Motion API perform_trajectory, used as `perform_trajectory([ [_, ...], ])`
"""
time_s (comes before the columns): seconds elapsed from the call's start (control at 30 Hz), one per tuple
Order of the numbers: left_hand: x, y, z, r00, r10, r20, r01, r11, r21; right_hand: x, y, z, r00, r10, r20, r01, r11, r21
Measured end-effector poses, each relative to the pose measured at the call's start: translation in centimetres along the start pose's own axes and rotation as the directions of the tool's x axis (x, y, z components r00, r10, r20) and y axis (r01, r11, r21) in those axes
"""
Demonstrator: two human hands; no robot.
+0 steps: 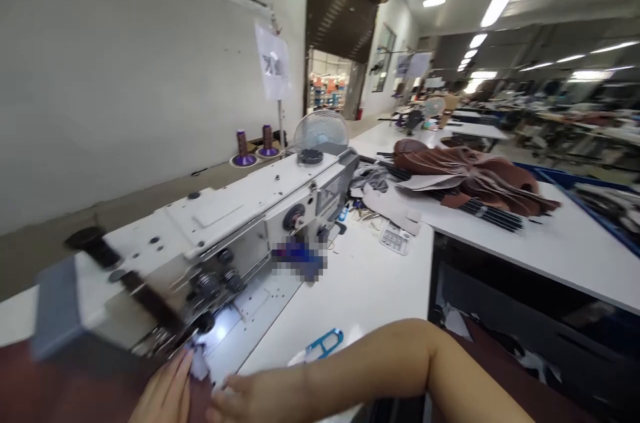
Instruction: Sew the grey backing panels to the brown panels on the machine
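Note:
A white sewing machine (235,203) stretches from the lower left to the middle, its needle area lit by a small lamp. Brown fabric (200,399) lies under and in front of the presser area. My left hand (165,389) lies flat on this fabric, fingers stretched toward the needle. A small greyish scrap (200,364) shows just beyond its fingertips. Across the lower middle reaches my right arm; my right hand (237,401) has its fingers bent at the fabric's right edge, slightly blurred. Beside the forearm is a blue-handled tool (326,343), probably thread snips, partly hidden.
Two thread cones (267,139) and a fan (321,129) stand behind the machine. Stacked brown pieces (470,173) lie on the right-hand table, with a blue-edged bin (590,209) beyond. A clear plastic case (395,238) and loose small tools lie near the machine's far end.

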State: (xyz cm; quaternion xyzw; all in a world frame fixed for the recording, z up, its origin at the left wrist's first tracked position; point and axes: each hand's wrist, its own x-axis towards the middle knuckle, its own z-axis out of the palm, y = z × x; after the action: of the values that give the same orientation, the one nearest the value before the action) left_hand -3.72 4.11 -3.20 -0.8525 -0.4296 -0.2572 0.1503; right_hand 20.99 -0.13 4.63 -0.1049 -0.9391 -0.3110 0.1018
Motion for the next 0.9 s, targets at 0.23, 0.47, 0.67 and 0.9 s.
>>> perform_trajectory([
  [0.23,1.9,1.5,-4.2,0.95,-0.035,0.309,0.028,0.999,0.026,3.3,-1.3,1.6,0.981,0.074,-0.179,-0.039,0.981,0.19],
  [0.47,2.9,2.6,-5.2,0.943,-0.004,0.332,0.014,1.0,-0.027,3.1,-2.1,1.6,0.979,0.133,-0.151,-0.087,0.957,0.276],
  [0.67,2.3,3.2,-4.3,0.981,0.017,0.192,-0.023,0.999,0.027,3.2,-2.0,1.8,0.981,0.136,-0.139,-0.089,0.948,0.305],
  [0.9,2.8,3.5,-4.6,0.965,0.047,0.258,-0.07,0.994,0.08,3.2,-1.9,1.7,0.978,0.145,-0.15,-0.089,0.94,0.33],
])
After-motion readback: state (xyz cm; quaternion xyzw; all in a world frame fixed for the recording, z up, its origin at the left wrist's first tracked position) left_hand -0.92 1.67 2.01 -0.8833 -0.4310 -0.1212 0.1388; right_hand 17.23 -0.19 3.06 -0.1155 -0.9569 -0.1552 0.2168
